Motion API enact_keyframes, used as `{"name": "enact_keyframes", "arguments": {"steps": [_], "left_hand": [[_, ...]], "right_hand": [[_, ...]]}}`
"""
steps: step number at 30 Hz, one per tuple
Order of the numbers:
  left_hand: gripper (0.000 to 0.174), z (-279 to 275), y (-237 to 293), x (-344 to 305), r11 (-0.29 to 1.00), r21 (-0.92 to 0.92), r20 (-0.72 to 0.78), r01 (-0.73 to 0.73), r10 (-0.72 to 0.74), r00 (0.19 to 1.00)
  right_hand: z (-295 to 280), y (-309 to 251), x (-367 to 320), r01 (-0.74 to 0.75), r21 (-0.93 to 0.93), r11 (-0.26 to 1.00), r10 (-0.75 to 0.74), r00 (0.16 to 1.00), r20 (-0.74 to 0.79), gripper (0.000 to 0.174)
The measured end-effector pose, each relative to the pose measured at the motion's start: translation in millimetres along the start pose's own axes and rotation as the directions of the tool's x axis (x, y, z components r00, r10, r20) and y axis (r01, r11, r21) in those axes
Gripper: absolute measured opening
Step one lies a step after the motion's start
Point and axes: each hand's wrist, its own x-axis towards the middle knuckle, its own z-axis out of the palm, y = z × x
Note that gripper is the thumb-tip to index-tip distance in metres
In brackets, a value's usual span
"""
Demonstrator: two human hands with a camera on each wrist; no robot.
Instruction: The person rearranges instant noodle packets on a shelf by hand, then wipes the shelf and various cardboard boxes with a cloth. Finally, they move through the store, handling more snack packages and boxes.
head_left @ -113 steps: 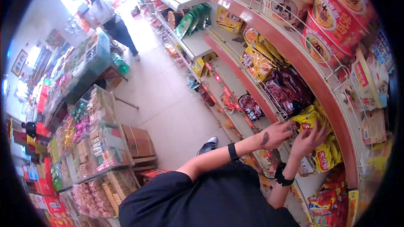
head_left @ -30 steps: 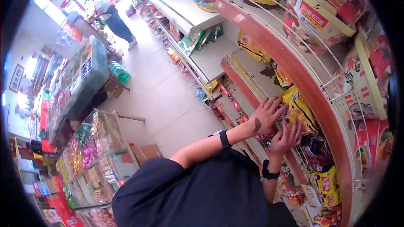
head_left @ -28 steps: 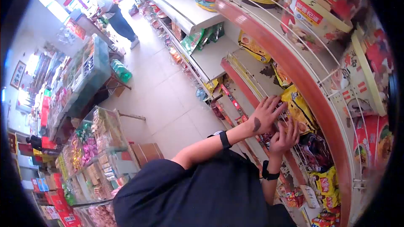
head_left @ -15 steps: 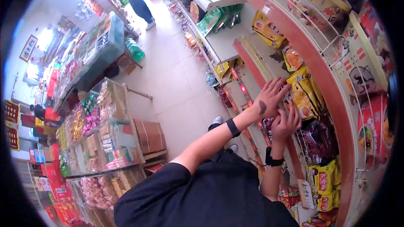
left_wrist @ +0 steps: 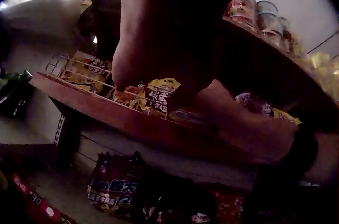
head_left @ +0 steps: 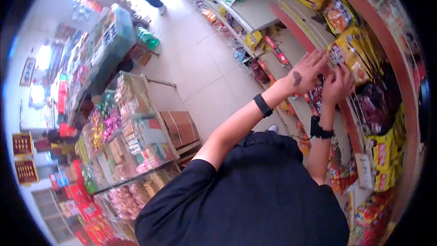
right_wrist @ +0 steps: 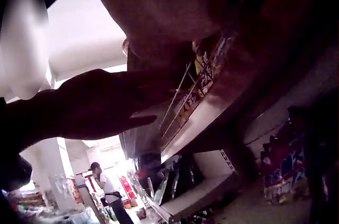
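Note:
My left hand (head_left: 310, 72) reaches to the front rail of a shelf, fingers mostly straight, fingertips at yellow instant noodle packs (head_left: 359, 54). Close beside it, my right hand (head_left: 337, 84) has its fingers loosely bent at the same packs' front edge. Dark purple noodle packs (head_left: 378, 102) lie on the near side of the yellow ones. In the left wrist view more yellow packs (left_wrist: 82, 73) stand behind the wire rail. The hands hide part of the packs, and both palms are turned from the head camera.
A red-brown shelf edge (head_left: 396, 32) runs above the packs, another (head_left: 296, 25) below. Yellow packs (head_left: 384, 155) lie nearer me. A lower shelf holds a dark noodle pack (left_wrist: 114, 181). Across the aisle floor (head_left: 195, 59) stand a snack rack (head_left: 136, 127) and a cardboard box (head_left: 180, 127).
Both hands have moved from yellow packs nearer me, past the dark packs, to the farther yellow ones. In the last second they stay there while the head view shifts.

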Motion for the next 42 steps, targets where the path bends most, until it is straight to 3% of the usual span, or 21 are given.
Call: {"name": "enact_keyframes", "arguments": {"steps": [3,6,9,12,15,16,17,20,25,28,29,31,32,36,38,39,41,42], "left_hand": [[0.084,3.5,-8.4,-0.6,0.999,0.000,0.007,-0.046,0.046,0.999],[0.086,-6.8,-8.0,15.6,0.993,0.026,0.069,-0.113,0.111,0.991],[0.087,-3.2,-11.5,40.8,0.981,0.091,0.085,-0.172,0.164,0.983],[0.089,12.6,-11.8,71.9,0.981,0.089,0.051,-0.172,0.168,0.984],[0.092,35.0,-26.6,92.8,0.982,0.188,-0.019,-0.034,0.038,0.999],[0.094,36.6,-22.8,93.6,0.959,0.277,0.105,0.065,-0.097,0.990],[0.094,37.4,-20.3,93.5,0.960,0.274,0.109,0.054,-0.087,0.990],[0.092,39.6,-18.0,81.6,0.858,0.514,0.028,-0.013,-0.002,1.000],[0.091,41.4,-21.3,82.4,0.877,0.481,0.008,0.007,-0.012,1.000],[0.085,35.5,-23.5,82.8,0.919,0.394,0.035,-0.012,-0.002,0.999],[0.085,36.0,-26.2,82.8,0.925,0.380,0.044,-0.019,0.002,0.999],[0.077,35.8,-30.2,86.2,0.952,0.305,0.032,-0.041,0.033,0.999],[0.064,35.6,-30.2,87.7,0.965,0.260,0.034,-0.033,0.025,0.999],[0.057,27.7,-37.4,90.0,0.958,0.264,0.020,-0.112,0.110,0.994],[0.051,16.3,-41.9,96.0,0.984,0.113,0.158,-0.136,0.118,0.980],[0.051,9.3,-47.4,100.9,0.985,0.106,0.156,-0.135,0.118,0.981],[0.054,-3.1,-58.6,111.0,0.991,0.055,0.364,-0.124,0.096,0.927],[0.054,-4.2,-59.6,117.5,0.991,0.046,0.364,-0.123,0.098,0.926]], "right_hand": [[-1.5,-1.8,5.6,-0.016,-0.034,0.999,0.015,1.000,-0.022,0.008],[-14.1,-5.6,7.9,-0.052,-0.051,0.997,0.055,0.996,0.077,0.010],[-25.3,-9.9,7.0,-0.058,0.043,0.997,0.052,0.990,0.130,0.014],[-32.9,1.8,3.1,0.042,0.182,0.982,-0.069,0.987,0.143,0.022],[-52.4,10.4,9.6,0.016,0.188,0.982,-0.038,0.993,0.115,0.029],[-60.6,10.7,16.9,0.026,0.182,0.983,-0.047,0.993,0.112,0.039],[-60.1,13.0,23.3,0.023,0.175,0.984,-0.041,0.994,0.104,0.039],[-44.1,20.0,33.1,-0.018,0.167,0.986,0.010,0.999,0.045,0.052],[-32.5,0.6,31.1,-0.005,0.111,0.994,-0.008,0.993,0.117,0.052],[-35.3,-0.7,32.6,-0.047,0.141,0.989,0.005,0.957,0.289,0.052],[-40.6,-2.0,43.0,-0.056,0.125,0.991,0.017,0.956,0.292,0.052],[-48.0,-7.3,65.4,-0.011,0.210,0.978,0.005,0.999,0.032,0.040],[-45.5,-6.8,72.2,-0.046,0.191,0.981,0.036,0.998,0.055,0.046],[-12.7,4.3,73.0,-0.073,-0.032,0.997,0.077,0.987,0.139,0.061],[-6.7,7.3,71.8,-0.083,-0.056,0.995,0.089,0.991,0.103,0.061],[-5.4,7.2,70.5,-0.099,-0.068,0.993,0.104,0.992,0.075,0.062],[-3.9,4.8,70.0,-0.094,-0.070,0.993,0.098,0.994,0.053,0.060],[-3.5,2.1,72.4,-0.115,-0.093,0.989,0.119,0.992,0.038,0.056]]}}
